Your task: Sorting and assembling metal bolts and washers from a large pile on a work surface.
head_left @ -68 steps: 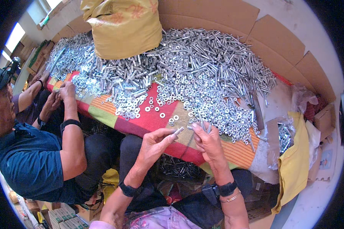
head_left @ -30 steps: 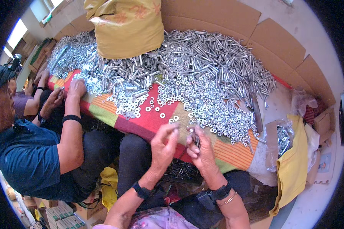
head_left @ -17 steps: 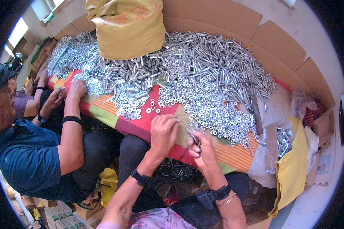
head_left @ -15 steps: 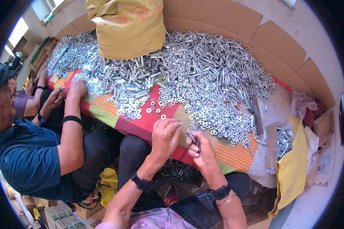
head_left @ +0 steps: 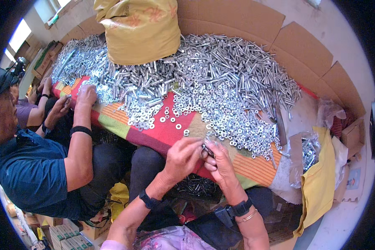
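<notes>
My right hand is closed round a few dark metal bolts, their ends toward my left hand. My left hand meets it, thumb and fingers pinched at the bolt ends; whatever small piece they grip is hidden and slightly blurred. Just beyond both hands lies a wide spread of loose nuts on a patchwork cloth. Flat washers lie to the left of the nuts, and two of them sit close to my left fingertips. Bolts and rods are heaped behind.
A yellow sack stands on the heap, against cardboard walls. At right, a bag of bolts sits beside yellow sheeting. A co-worker at left reaches into the small parts, with another person beyond. Dark bolts lie below the cloth's edge.
My left hand has moved right and slightly down, from apart to touching the bolts in my right hand. Two washers now show where it was. The co-worker's near arm has shifted slightly.
</notes>
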Demonstrator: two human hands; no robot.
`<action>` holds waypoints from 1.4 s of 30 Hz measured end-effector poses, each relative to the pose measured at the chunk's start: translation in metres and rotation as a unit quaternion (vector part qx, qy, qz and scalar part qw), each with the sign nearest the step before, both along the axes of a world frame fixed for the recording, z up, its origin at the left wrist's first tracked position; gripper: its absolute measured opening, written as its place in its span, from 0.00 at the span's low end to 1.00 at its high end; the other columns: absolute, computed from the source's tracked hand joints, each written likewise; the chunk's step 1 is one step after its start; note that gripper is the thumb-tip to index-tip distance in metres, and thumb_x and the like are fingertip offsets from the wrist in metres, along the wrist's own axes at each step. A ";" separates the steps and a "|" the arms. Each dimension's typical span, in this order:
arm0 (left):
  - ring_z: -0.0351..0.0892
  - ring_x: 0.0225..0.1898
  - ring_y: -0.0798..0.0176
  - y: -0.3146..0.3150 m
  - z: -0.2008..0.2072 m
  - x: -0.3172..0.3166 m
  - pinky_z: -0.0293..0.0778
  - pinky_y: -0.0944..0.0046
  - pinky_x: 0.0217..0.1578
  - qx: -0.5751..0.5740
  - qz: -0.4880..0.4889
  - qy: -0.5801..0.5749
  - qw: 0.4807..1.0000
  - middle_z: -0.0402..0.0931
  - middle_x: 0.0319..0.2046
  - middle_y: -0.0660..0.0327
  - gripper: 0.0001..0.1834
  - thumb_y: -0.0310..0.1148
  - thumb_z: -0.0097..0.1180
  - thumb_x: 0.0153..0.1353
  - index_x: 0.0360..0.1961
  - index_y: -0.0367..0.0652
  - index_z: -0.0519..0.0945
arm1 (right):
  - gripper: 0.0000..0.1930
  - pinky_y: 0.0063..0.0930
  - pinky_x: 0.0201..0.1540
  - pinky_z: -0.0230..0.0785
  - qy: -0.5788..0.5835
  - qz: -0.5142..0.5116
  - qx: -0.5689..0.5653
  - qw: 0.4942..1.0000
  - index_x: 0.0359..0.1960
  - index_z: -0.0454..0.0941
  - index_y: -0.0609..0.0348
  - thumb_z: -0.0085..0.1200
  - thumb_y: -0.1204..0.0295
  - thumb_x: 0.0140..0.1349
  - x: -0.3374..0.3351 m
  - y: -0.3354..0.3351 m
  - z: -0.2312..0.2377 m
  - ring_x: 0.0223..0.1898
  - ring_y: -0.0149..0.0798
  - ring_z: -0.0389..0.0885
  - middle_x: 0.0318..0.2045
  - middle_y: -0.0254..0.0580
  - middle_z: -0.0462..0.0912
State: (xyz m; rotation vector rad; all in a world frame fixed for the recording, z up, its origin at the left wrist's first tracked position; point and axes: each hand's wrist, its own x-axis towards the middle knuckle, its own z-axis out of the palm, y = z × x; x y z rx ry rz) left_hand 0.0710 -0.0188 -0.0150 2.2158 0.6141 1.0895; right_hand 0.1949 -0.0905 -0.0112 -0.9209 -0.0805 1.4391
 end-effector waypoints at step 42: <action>0.76 0.37 0.53 -0.012 0.001 0.015 0.69 0.61 0.42 -0.012 0.077 -0.005 0.997 0.76 0.34 0.52 0.06 0.22 0.55 0.52 0.33 0.37 0.77 | 0.06 0.09 0.08 0.48 -0.009 -0.052 0.006 0.999 0.30 0.71 0.53 0.51 0.67 0.60 -0.004 0.000 -0.008 0.11 0.17 0.59 0.19 0.30 0.72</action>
